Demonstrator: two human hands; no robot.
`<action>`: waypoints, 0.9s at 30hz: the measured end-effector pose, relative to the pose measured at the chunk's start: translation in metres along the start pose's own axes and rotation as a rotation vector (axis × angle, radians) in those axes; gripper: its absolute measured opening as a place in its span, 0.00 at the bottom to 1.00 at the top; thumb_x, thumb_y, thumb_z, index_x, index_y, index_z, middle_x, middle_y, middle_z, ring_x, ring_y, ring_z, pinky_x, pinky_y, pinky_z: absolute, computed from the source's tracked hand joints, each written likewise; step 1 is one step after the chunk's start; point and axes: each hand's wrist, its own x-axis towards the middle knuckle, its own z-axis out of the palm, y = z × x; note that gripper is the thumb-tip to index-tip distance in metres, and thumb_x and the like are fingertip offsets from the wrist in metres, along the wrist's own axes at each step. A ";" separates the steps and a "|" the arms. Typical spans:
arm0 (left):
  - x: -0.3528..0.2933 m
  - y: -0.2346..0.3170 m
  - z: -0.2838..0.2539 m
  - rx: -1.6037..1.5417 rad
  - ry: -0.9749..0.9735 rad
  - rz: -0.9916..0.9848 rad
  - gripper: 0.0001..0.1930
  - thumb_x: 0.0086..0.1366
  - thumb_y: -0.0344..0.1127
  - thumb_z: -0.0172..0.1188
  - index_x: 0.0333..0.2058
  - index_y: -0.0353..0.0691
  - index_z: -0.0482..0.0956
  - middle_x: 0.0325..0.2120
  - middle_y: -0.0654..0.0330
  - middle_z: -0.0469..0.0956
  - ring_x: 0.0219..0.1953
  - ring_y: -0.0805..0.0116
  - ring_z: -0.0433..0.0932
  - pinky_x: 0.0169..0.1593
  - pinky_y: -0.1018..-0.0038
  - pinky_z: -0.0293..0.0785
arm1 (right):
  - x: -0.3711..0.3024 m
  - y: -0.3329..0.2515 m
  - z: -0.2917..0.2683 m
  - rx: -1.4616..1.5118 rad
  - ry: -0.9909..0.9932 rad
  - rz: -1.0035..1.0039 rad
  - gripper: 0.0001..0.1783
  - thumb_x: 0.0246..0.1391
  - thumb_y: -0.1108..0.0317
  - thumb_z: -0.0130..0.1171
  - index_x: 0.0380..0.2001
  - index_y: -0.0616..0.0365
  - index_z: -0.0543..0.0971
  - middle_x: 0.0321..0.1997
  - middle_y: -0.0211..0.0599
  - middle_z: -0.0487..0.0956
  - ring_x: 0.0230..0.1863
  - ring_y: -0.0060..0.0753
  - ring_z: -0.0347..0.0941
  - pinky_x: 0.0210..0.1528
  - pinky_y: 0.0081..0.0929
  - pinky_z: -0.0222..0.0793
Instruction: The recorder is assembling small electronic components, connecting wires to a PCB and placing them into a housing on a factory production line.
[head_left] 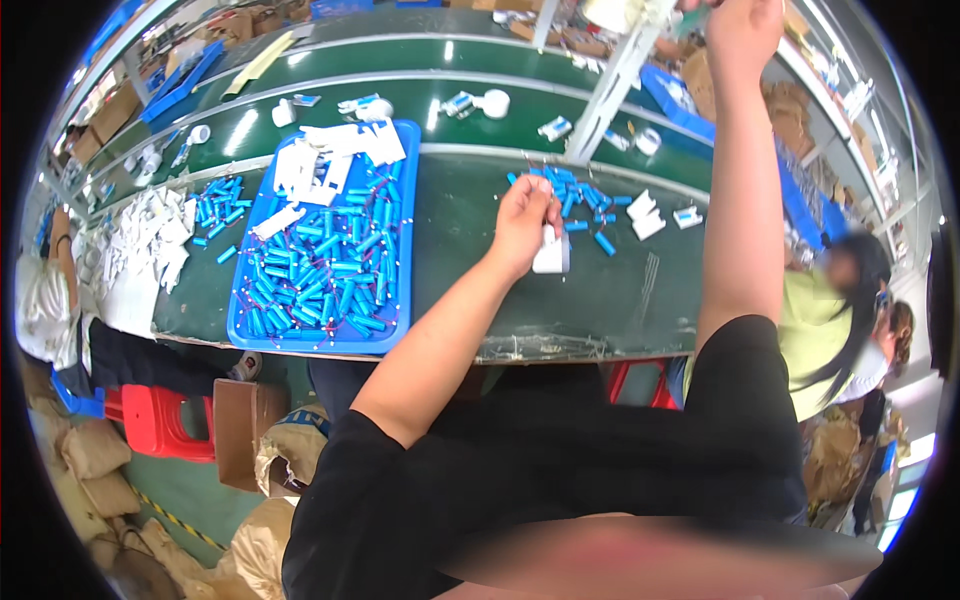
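My left hand (524, 222) is closed over the green bench, its fingers curled on a white plastic piece (550, 256) that shows below them. Beyond that hand lies a loose group of blue cylindrical battery cells (570, 190), some with thin wires. Just right of these cells are white plastic holders (647, 215) and a small blue-and-white part (688, 217). Raised high at the upper right, my right hand (745, 40) is beside a pale metal post; its fingertips reach the picture's edge, so their grip is hidden.
A blue tray (236, 325) full of wired cells, with white parts on top, stands left of centre. White pieces (145, 235) are heaped further left. Behind the bench runs a green conveyor (420, 105) carrying small assemblies. A metal post (615, 90) rises there. Other people sit at both sides.
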 end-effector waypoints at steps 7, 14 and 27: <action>-0.007 0.006 0.012 0.063 -0.067 -0.065 0.11 0.80 0.40 0.48 0.45 0.37 0.72 0.23 0.63 0.69 0.22 0.70 0.72 0.28 0.74 0.69 | -0.234 0.098 -0.057 -0.131 -0.611 0.154 0.07 0.67 0.70 0.57 0.43 0.59 0.82 0.21 0.32 0.76 0.21 0.18 0.67 0.25 0.24 0.63; -0.016 0.009 0.010 0.100 -0.043 -0.097 0.12 0.80 0.40 0.46 0.48 0.37 0.71 0.21 0.63 0.66 0.20 0.70 0.69 0.28 0.73 0.68 | -0.270 0.096 -0.080 -0.091 -0.636 -0.012 0.15 0.56 0.78 0.67 0.47 0.55 0.87 0.22 0.32 0.76 0.22 0.25 0.70 0.24 0.24 0.65; -0.018 0.004 0.012 0.127 -0.115 -0.130 0.13 0.81 0.40 0.46 0.48 0.35 0.72 0.19 0.61 0.67 0.17 0.69 0.71 0.26 0.72 0.70 | -0.262 0.078 -0.081 -0.176 -0.608 -0.157 0.19 0.45 0.86 0.66 0.42 0.58 0.88 0.25 0.32 0.80 0.25 0.24 0.73 0.26 0.22 0.66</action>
